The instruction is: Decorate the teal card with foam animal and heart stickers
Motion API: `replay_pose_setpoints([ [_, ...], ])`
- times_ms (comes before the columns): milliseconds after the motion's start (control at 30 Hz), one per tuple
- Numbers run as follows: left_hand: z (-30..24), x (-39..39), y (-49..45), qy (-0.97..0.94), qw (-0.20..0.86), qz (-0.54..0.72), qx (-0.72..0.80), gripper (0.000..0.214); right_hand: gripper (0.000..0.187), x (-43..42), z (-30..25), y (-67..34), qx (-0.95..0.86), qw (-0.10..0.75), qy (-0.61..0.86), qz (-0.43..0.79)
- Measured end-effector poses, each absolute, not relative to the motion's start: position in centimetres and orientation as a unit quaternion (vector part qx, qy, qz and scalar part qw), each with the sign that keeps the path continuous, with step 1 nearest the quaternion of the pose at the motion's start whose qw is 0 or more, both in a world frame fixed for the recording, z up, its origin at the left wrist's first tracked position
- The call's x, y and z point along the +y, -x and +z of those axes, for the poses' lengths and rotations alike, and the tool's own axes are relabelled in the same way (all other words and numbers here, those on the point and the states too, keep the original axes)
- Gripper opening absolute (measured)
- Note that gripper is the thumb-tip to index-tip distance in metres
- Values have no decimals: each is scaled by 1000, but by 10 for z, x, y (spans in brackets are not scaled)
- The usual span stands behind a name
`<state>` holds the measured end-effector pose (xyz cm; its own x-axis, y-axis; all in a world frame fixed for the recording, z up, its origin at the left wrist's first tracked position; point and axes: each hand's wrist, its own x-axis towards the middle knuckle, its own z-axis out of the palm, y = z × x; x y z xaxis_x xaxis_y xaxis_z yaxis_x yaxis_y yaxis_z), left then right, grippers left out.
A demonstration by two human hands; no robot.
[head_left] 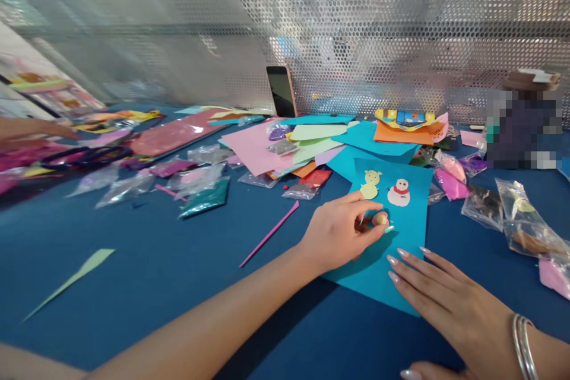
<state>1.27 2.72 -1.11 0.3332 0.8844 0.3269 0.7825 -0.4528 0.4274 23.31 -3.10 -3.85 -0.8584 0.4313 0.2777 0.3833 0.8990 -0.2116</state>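
Note:
A bright blue sheet of paper [412, 227] lies in front of me. Stuck or laid on it are a pale yellow animal figure [369, 185] and a white snowman [399, 192] with a red scarf. Just below them, my left hand [341, 228] curls its thumb and fingers around a small round cream-and-pink piece [380, 219], perhaps clay, partly hidden by the fingers. My right hand [449, 297], wearing silver bangles, is stretched out flat with its fingertips on the sheet's lower right edge.
A pink stick [269, 234] and a pale green paper strip [71, 282] lie to the left. Bagged coloured clay [207, 196] and paper sheets [258, 145] spread behind. A phone [281, 92] leans on the perforated metal screen [356, 35]. Another person's blurred hand [31, 129] is far left.

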Motion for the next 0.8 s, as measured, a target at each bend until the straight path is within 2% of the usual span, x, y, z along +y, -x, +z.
replay_pose_setpoints([
  [200,-13,25,-10,-821,78,299,481,14,71,-31,-42,-234,-961,167,215,46],
  [267,-12,24,-9,-823,78,339,450,15,70,-31,-39,-234,-954,209,214,34],
  [333,-11,21,-10,-832,80,380,397,17,59,-32,-32,-233,-931,260,251,45],
  [433,-8,13,-15,-851,60,415,315,18,40,-31,-20,-231,-871,308,365,119],
  [533,-7,3,-23,-871,17,413,265,15,40,-27,-15,-230,-806,323,444,219],
  [700,-8,-8,-32,-896,-36,389,212,15,32,-23,-9,-232,-774,310,419,360],
  [800,-9,-10,-32,-901,-48,379,203,15,41,-24,-4,-232,-745,333,412,405],
])
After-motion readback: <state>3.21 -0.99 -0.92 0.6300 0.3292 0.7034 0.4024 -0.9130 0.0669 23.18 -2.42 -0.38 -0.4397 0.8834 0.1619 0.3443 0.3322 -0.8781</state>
